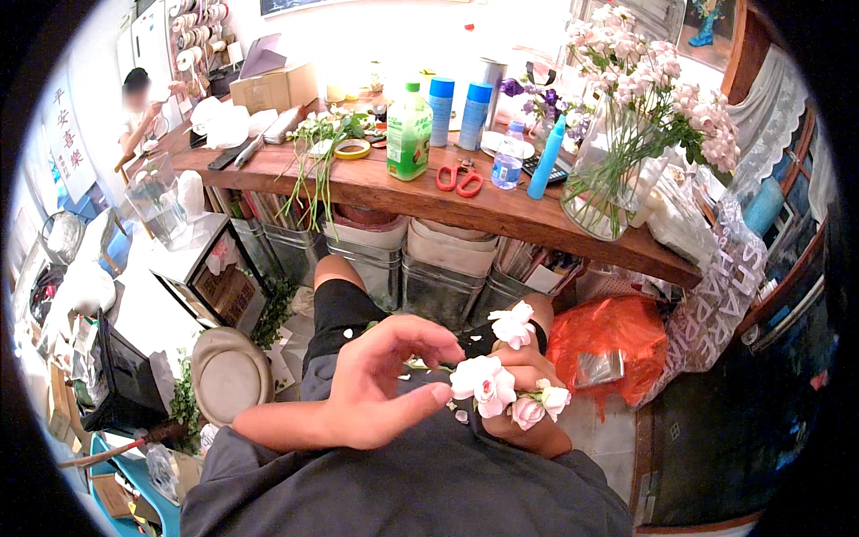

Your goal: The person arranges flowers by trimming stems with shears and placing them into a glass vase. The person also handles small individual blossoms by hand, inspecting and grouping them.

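A small spray of pale pink roses [484, 387] is in front of my chest, with several blooms and buds. My right hand [520, 376], partly hidden behind the blooms, is closed around it. Just left of the largest bloom is my left hand [386, 382], fingers curved and apart, thumb near the petals, holding nothing that I can see. Loose white petals [461, 417] lie on my dark clothing. On the wooden table ahead are red-handled scissors [460, 180], cut green stems [312, 168] hanging over the edge, and a glass vase [597, 181] of pink flowers.
A green bottle [408, 137], a water bottle [507, 161], blue spray cans [440, 111] and a tape roll [352, 149] stand or lie on the table. Metal bins [443, 282] are beneath. A red plastic bag [604, 335] lies at right, a stool [231, 376] at left. Another person sits far left.
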`<state>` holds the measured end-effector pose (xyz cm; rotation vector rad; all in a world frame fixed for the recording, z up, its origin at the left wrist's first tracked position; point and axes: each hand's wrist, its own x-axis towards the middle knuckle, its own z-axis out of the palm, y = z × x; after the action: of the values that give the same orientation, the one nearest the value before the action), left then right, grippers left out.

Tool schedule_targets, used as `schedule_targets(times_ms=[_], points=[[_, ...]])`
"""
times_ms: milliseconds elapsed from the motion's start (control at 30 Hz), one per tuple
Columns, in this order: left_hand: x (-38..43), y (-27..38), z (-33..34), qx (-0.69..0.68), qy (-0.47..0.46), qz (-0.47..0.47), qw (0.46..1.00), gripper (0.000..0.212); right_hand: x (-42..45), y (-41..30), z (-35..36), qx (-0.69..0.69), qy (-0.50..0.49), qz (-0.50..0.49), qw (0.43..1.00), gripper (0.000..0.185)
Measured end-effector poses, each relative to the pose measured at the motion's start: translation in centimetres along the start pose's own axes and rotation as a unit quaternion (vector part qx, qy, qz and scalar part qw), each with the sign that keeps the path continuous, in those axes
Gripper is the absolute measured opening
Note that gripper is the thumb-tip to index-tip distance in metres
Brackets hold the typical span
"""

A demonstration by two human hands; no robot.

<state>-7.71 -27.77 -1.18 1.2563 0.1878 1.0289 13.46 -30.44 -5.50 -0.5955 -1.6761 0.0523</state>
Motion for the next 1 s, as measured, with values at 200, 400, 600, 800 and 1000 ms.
schedule_targets(times_ms=[200, 400, 600, 800, 1000], points=[[0.3, 1.3, 0.3, 0.459, 0.024, 0.387, 0.799, 0.039, 0.0, -0.4, 0.1, 0.02, 0.011, 0.009, 1.0, 0.02], [0.9, 1.1, 0.7, 0.491, 0.001, 0.42, 0.763, 0.042, -0.3, -0.3, 0.3, 0.011, 0.027, 0.004, 1.0, 0.018], [0.9, 1.0, 0.7, 0.494, -0.006, 0.435, 0.753, 0.042, -0.5, 0.0, 0.4, 0.045, 0.036, 0.004, 0.998, 0.018], [1.1, 0.2, 0.6, 0.518, 0.011, 0.481, 0.707, 0.039, -0.4, -0.1, 0.8, 0.053, 0.046, 0.005, 0.998, 0.021], [1.2, -0.2, 0.5, 0.517, 0.001, 0.521, 0.68, 0.038, 0.6, 0.0, 0.2, 0.041, 0.026, -0.031, 0.998, 0.023]])
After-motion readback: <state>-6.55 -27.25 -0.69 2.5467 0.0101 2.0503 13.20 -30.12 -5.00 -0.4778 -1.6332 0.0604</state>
